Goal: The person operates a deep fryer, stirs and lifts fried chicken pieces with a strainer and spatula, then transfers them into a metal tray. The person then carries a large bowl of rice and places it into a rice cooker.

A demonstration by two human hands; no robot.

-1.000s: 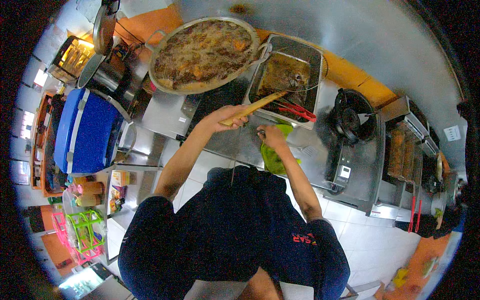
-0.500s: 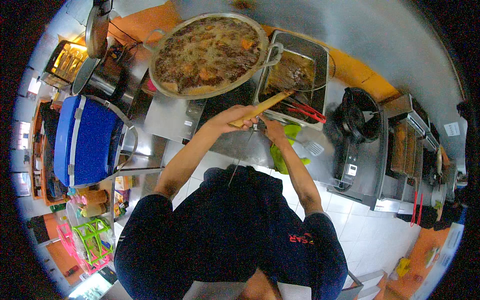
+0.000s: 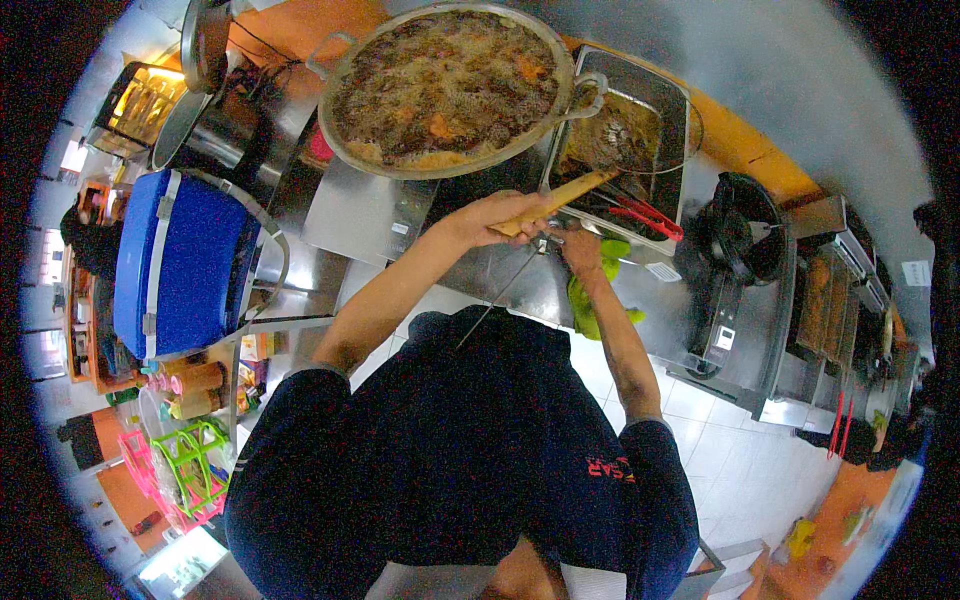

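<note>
My left hand [image 3: 505,218] is closed round a flat wooden handle [image 3: 560,203]. The handle slants up to the right, its far end over a rectangular metal tray [image 3: 684,200] with dark, oily contents. A thin wire rim curves beyond it, like a skimmer's. Red-handled tongs [image 3: 650,217] lie in the tray's near end. My right hand [image 3: 580,250] is at the counter's front edge, fingers drawn together beside a small metal fitting [image 3: 541,244]; what they grip is hidden. A bright green cloth [image 3: 590,300] hangs by my right wrist.
A large round pan [image 3: 345,150] of bubbling oil with frying pieces stands behind my left hand. A dark pan [image 3: 750,230] sits right of the tray, and a spatula blade [image 3: 662,272] lies near it. A blue cooler box [image 3: 190,265] stands at left.
The whole view has shifted, so the counter things appear higher and further right. My left hand still grips the wooden handle, and my right hand stays by the fitting.
</note>
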